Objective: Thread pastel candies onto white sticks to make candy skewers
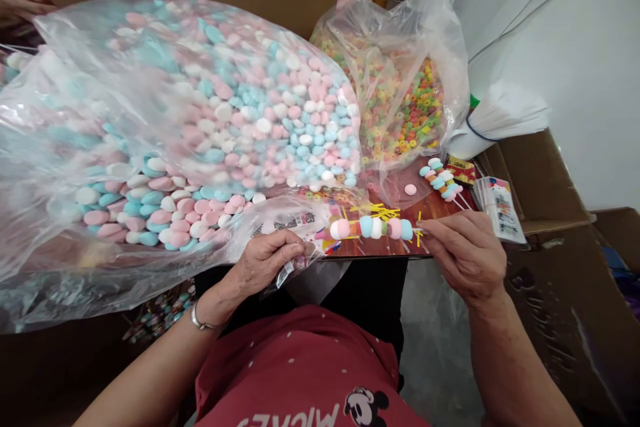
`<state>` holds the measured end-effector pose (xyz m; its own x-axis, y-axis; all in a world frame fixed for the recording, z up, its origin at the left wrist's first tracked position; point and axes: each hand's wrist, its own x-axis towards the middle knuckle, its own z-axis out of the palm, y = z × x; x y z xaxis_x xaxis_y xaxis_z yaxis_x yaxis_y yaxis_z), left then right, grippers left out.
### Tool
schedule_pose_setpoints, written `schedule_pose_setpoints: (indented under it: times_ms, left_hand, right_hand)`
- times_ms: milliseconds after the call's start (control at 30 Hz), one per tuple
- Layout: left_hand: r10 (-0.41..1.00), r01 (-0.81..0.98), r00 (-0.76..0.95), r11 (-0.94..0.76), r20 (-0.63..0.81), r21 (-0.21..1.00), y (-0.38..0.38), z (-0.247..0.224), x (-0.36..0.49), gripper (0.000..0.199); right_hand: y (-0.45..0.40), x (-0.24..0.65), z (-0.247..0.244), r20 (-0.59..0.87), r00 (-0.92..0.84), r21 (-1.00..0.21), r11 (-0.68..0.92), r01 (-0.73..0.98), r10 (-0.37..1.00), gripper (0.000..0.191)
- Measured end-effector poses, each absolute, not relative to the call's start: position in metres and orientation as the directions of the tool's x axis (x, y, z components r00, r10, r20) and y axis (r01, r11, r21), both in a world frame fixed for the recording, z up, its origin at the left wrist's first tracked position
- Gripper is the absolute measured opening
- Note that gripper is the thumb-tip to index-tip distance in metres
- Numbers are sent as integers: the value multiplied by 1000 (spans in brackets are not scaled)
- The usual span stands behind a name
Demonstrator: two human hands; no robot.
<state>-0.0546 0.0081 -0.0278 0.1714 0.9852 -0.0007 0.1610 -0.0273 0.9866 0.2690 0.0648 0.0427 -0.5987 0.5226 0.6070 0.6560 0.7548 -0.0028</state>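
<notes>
My right hand [463, 250] pinches the stick end of a candy skewer [376, 227] strung with pink, white and blue pieces and small ring gummies. The skewer lies level and points left. Its far end is at the mouth of a clear printed plastic bag [300, 227]. My left hand [270, 257] grips that bag's near edge between thumb and fingers. Yellow twist ties [383, 211] lie on the red-brown table [395, 248] just behind the skewer. More finished skewers [441, 180] rest beyond my right hand, and a single pink candy [411, 189] sits near them.
A huge clear sack of pastel candies [225, 120] covers the left. Behind stands a sack of colourful ring gummies [400, 100]. At right are a stack of printed bags [500, 207], a rolled white bundle [495, 117] and cardboard boxes [530, 173]. Other people's hands [23, 7] show at the far edges.
</notes>
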Motion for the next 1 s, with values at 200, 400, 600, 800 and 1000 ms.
schedule_pose_setpoints:
  times_ms: [200, 400, 600, 800, 1000]
  left_hand:
    - [984, 146, 181, -18, -9, 989, 8, -29, -54, 29]
    - [978, 116, 204, 10, -33, 993, 8, -31, -54, 31]
    - [958, 206, 288, -68, 6, 976, 10, -28, -56, 23]
    - [962, 232, 273, -63, -3, 971, 10, -26, -68, 19]
    - [992, -485, 64, 130, -113, 865, 6, -19, -51, 28]
  right_hand:
    - [66, 267, 38, 578, -625, 1, 765, 644, 525, 20]
    - [64, 266, 37, 568, -670, 51, 792, 609, 479, 15]
    - [65, 268, 35, 547, -670, 25, 791, 612, 501, 14]
    - [69, 271, 33, 571, -635, -9, 778, 629, 520, 13]
    - [67, 265, 27, 566, -585, -138, 766, 628, 581, 14]
